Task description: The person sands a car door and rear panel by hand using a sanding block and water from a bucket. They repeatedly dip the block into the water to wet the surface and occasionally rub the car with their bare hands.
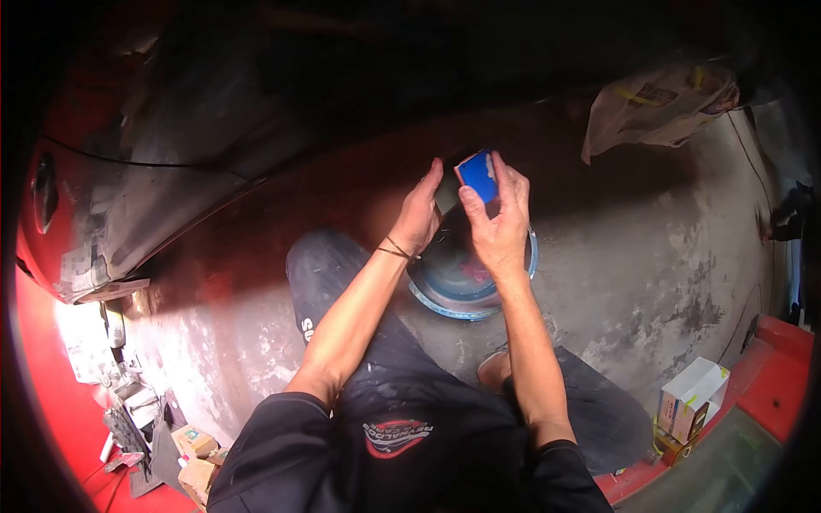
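The person's right hand (500, 221) is raised in front of the chest, its grip clamped on a small blue block (477, 174). The thumb presses the near face and the fingers (513, 175) wrap the far edge, so the block stands upright above the hand. The left hand (419, 214) is just beside it on the left, palm turned toward the block and fingers straight. Its grip is apart and holds nothing, and whether its fingertips touch the block cannot be told. A thin dark band (395, 250) circles the left wrist. Directly below both hands, between the person's knees, a round basin (445, 301) with a blue rim sits on the stained concrete floor (650, 256). A red car body panel (128, 197), scuffed and dull in patches, curves across the left and top of the view. Crumpled masking paper (658, 103) with yellow tape hangs at the upper right. A white cardboard box (693, 395) stands by a red ledge at the lower right, well apart from the hands. Smaller brown boxes (195, 445) lie at the lower left.
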Available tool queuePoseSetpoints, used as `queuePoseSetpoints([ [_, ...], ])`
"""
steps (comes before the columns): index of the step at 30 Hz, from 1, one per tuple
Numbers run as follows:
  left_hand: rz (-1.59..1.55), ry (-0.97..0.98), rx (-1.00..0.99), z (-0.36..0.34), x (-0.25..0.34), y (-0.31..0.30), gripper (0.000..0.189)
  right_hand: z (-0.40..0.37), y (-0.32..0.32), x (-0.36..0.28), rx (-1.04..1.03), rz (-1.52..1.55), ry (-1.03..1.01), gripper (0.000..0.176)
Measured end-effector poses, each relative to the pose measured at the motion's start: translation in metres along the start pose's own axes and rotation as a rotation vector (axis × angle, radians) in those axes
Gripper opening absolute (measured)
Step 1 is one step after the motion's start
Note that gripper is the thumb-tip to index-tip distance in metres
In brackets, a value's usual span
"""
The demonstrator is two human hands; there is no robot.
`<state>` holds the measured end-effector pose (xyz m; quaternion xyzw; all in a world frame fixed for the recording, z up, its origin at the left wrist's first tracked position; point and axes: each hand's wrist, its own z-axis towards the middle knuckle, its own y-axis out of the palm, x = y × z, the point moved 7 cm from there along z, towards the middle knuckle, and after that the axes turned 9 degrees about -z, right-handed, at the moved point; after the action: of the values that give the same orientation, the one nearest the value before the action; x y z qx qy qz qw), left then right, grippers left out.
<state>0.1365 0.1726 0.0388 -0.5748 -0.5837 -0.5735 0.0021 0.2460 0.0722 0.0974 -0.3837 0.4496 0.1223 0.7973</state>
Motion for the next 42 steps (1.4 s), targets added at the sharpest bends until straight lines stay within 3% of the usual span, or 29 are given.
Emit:
queuePoseSetpoints([
  [3, -0.114, -0.064, -0.212, 0.001, 0.001, 0.016, 0.068, -0.002, 0.010, -0.002, 0.049, -0.035, -0.062, 0.064],
  [6, 0.009, -0.051, -0.173, 0.002, -0.003, 0.014, 0.069, -0.005, 0.017, 0.003, 0.069, -0.050, -0.067, 0.057],
  [9, -0.058, -0.062, -0.216, 0.002, -0.005, 0.025, 0.072, -0.007, 0.020, 0.011, 0.073, -0.064, -0.059, 0.055],
  [10, -0.647, -0.113, -0.562, 0.002, -0.005, 0.035, 0.073, -0.007, 0.020, 0.014, 0.076, -0.064, -0.052, 0.054],
  [11, -1.162, -0.371, -0.907, -0.007, -0.001, 0.047, 0.074, -0.009, 0.021, 0.024, 0.073, 0.015, 0.043, 0.053],
  [12, -1.028, -0.310, -0.842, 0.001, -0.009, 0.037, 0.074, -0.011, 0.025, 0.035, 0.071, 0.095, 0.138, 0.052],
  [15, -0.305, -0.144, -0.154, 0.005, -0.017, 0.032, 0.053, -0.013, 0.025, 0.051, 0.077, 0.265, 0.296, 0.053],
  [17, -0.106, -0.097, -0.060, 0.001, -0.018, 0.039, 0.026, -0.015, 0.024, 0.054, 0.058, 0.361, 0.320, 0.055],
  [18, -0.087, -0.065, -0.102, 0.002, -0.024, 0.034, 0.062, -0.016, 0.023, 0.052, 0.025, 0.390, 0.311, 0.056],
  [25, 0.357, 0.246, -0.033, -0.012, 0.025, 0.067, 0.062, 0.012, -0.007, 0.031, -0.227, 0.812, 0.255, 0.054],
  [29, 0.612, 0.438, -0.009, -0.026, 0.059, 0.098, 0.056, 0.031, -0.021, 0.002, -0.265, 1.010, 0.309, 0.050],
  [31, 0.695, 0.558, -0.049, -0.035, 0.075, 0.116, 0.053, 0.040, -0.033, -0.020, -0.234, 1.036, 0.321, 0.045],
  [34, 0.603, 0.563, -0.146, -0.041, 0.095, 0.137, 0.051, 0.055, -0.047, -0.044, -0.237, 1.110, 0.341, 0.032],
  [35, 0.640, 0.616, -0.176, -0.045, 0.111, 0.148, 0.050, 0.063, -0.051, -0.057, -0.212, 1.111, 0.313, 0.026],
  [39, 1.035, 0.860, -0.325, -0.074, 0.215, 0.198, 0.046, 0.117, -0.083, -0.130, 0.008, 0.877, -0.030, 0.033],
  [41, 1.313, 1.326, -0.317, -0.111, 0.290, 0.227, 0.039, 0.150, -0.105, -0.158, 0.172, 0.662, -0.094, 0.039],
  [42, 1.399, 1.540, -0.313, -0.133, 0.324, 0.243, 0.038, 0.168, -0.110, -0.164, 0.352, 0.580, -0.202, 0.041],
])
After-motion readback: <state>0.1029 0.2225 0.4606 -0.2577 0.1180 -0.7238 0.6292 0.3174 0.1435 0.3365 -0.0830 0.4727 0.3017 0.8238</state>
